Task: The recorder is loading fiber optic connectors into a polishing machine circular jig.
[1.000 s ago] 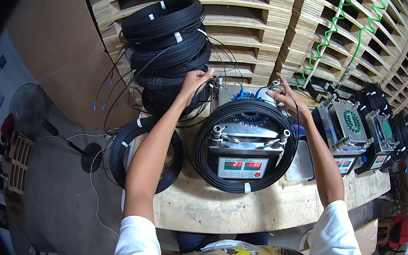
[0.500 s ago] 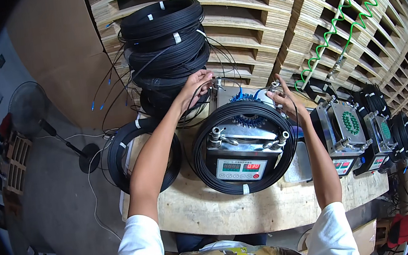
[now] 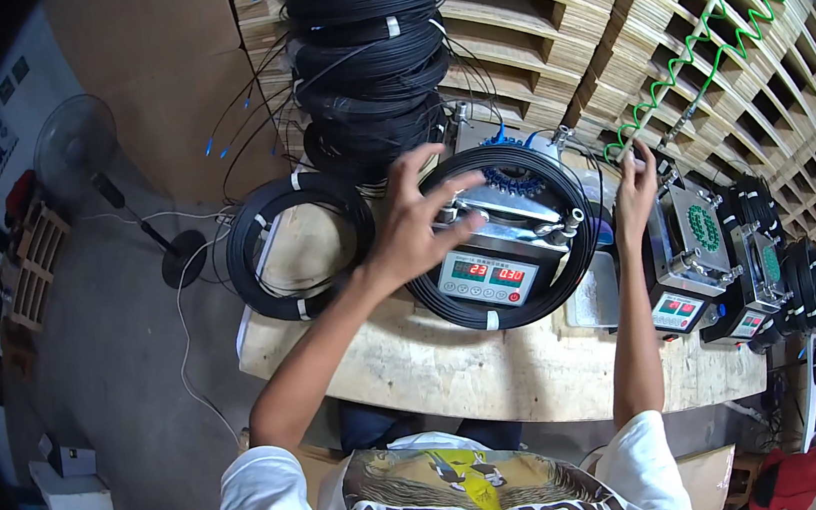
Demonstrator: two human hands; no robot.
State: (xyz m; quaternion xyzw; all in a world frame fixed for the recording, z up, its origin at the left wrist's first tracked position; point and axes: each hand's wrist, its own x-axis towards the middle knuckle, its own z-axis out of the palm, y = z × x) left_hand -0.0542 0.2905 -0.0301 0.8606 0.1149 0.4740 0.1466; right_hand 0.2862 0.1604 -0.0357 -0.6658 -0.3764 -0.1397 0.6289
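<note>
A polishing machine (image 3: 497, 281) with a lit panel stands on the bench, a coil of black cable (image 3: 492, 320) resting around its front and top. Blue connectors (image 3: 517, 178) ring its round plate at the back. My left hand (image 3: 405, 225) hovers over the coil's left side near a front clamp knob, fingers spread and holding nothing. To the right of the machine, my right hand (image 3: 636, 187) is raised, with thumb and fingers curled together. A small pale spot shows at its fingertips, too small to name.
A tall stack of black cable coils (image 3: 371, 58) stands behind left; another coil (image 3: 248, 263) lies on the bench (image 3: 423, 384). Two similar machines (image 3: 690, 238) stand right. Wooden pallets (image 3: 502, 23) rise behind, with a green spiral hose (image 3: 675, 83). A floor fan (image 3: 78, 141) stands left.
My left hand has left the machine's far left knob and come nearer, opening. My right hand has left the far right knob and moved right. The panel's display has changed, and the view has shifted.
</note>
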